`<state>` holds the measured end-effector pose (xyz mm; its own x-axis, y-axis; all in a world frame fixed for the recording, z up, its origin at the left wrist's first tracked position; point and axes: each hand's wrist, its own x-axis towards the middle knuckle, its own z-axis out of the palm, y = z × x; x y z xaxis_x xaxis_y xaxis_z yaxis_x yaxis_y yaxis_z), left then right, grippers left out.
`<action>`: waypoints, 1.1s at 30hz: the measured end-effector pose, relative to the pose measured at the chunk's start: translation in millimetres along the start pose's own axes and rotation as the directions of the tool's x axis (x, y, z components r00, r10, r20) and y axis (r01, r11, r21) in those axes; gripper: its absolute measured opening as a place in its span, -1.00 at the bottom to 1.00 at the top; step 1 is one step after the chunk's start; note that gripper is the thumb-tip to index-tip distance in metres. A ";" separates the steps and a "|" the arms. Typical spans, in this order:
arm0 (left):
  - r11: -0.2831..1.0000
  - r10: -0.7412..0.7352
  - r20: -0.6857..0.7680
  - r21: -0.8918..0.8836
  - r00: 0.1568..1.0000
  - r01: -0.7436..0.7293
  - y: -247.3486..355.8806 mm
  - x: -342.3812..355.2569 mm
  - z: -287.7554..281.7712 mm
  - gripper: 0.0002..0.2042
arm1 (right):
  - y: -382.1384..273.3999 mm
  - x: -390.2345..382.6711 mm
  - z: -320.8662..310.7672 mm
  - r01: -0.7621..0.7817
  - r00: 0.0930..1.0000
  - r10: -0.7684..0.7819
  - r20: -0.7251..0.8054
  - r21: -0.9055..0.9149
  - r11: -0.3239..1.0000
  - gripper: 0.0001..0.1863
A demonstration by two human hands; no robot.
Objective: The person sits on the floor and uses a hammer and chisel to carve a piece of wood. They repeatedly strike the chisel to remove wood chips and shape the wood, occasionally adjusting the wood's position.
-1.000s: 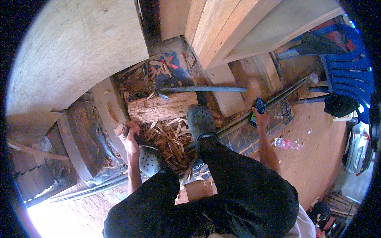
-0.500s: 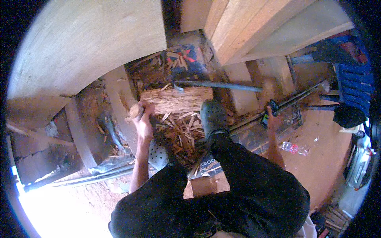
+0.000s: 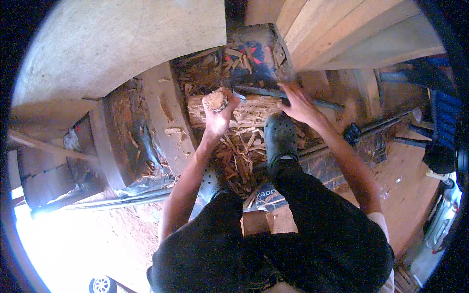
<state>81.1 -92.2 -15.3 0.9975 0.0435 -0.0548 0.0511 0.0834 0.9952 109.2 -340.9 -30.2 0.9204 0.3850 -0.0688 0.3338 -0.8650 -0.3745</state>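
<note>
Head view: right hand (image 3: pixel 299 103), half a second ago out at the long metal bar (image 3: pixel 391 122), now lands on the dark tool handle (image 3: pixel 288 94) across the splintered log (image 3: pixel 249 110), fingers spread, not yet clenched. Left hand (image 3: pixel 218 113) clenched round a pale, rough-ended wood chunk (image 3: pixel 215 100), raised above the log. Dark perforated clog (image 3: pixel 280 139) braces against it amid fibrous reddish chips (image 3: pixel 239 156).

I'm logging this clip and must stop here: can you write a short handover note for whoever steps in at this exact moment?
Left hand: fingers closed round a short wooden chunk, raised over the log.
Right hand: open, touching the long dark tool lying across the log; grip not closed.
Right foot in a dark clog braces the log.
Done: many splinters already lie below it.
Left: the log is mostly whole.
</note>
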 end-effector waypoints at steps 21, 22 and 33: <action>0.959 0.191 -0.008 0.212 0.981 -0.185 -34.9 -13.9 -13.5 -0.93 | -4.8 -26.9 -11.3 -0.248 0.957 0.275 -0.093 0.230 0.941 -0.59; 0.778 0.408 0.057 0.500 0.911 -0.380 -44.0 -8.3 -15.4 -0.94 | -9.6 -36.1 -22.9 -0.330 0.939 0.344 0.019 0.331 0.884 -0.61; -0.981 -0.068 0.769 -0.166 0.636 0.096 -89.3 0.7 -11.9 -0.57 | -106.1 -72.0 -159.7 0.161 0.960 0.187 -0.207 0.959 0.234 -0.68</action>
<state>76.6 -87.8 -105.1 0.6673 -0.7436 -0.0406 0.0376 0.0880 -0.9954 40.0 -328.2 162.2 0.9885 0.1410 0.0551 0.0309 0.1677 -0.9853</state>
